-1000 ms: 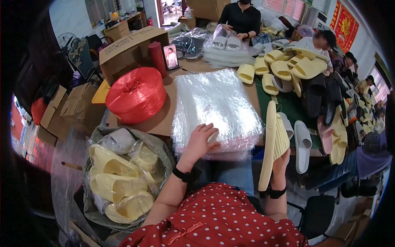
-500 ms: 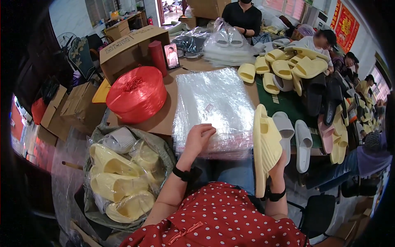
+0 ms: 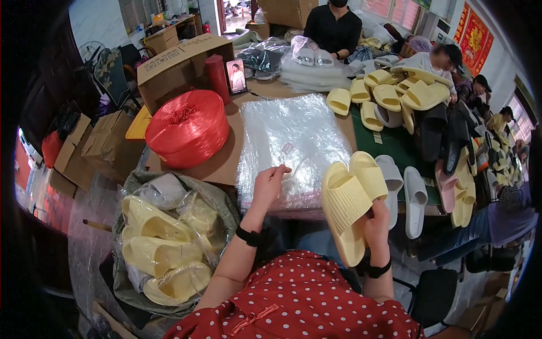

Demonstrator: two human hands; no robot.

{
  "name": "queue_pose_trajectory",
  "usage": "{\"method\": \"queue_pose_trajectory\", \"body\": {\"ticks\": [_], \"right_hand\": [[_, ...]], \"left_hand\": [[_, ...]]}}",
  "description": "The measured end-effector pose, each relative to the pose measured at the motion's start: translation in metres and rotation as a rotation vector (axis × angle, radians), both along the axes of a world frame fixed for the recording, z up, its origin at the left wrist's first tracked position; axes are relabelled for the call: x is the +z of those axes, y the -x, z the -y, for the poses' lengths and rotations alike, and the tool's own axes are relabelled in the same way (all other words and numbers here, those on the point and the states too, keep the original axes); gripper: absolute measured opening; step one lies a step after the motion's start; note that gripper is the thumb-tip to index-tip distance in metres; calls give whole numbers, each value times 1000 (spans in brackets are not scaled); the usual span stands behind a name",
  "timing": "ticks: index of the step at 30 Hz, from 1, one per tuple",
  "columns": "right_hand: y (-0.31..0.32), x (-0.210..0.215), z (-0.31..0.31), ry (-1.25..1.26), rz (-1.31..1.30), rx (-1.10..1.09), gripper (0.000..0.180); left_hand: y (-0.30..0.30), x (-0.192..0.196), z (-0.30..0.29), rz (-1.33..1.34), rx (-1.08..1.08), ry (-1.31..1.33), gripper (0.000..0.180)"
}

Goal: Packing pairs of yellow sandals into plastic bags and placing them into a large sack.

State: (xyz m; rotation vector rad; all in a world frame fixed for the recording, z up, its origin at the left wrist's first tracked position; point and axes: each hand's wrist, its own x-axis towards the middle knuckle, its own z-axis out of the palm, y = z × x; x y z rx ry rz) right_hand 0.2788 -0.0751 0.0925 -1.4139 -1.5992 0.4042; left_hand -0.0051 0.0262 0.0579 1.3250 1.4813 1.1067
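Note:
My right hand grips a pair of yellow slide slippers held together, tilted over the table's near edge. My left hand pinches the near edge of the top clear plastic bag on a thick stack of bags lying on the table. A black band sits on each of my wrists. My red dotted top fills the lower middle of the view.
A big red spool of twine stands left of the bags. A sack of bagged yellow slippers sits at my lower left. Loose grey, yellow and dark slippers cover the right side. Cardboard boxes and other seated people are beyond.
My right hand has turned the yellow slippers from upright on edge to lying tilted, soles facing me. My left hand has closed its fingers on the edge of the top bag.

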Motion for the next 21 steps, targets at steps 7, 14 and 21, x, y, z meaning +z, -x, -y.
{"method": "queue_pose_trajectory", "body": {"ticks": [7, 14, 21], "right_hand": [[18, 20, 15, -120, 448, 52, 22], [33, 8, 5, -24, 602, 79, 20], [33, 7, -13, 42, 585, 112, 21]], "left_hand": [[-1, -10, -8, 151, -49, -94, 34], [-12, 14, 8, -58, -38, -264, 28], [-17, 20, 10, -46, -64, -447, 23]]}}
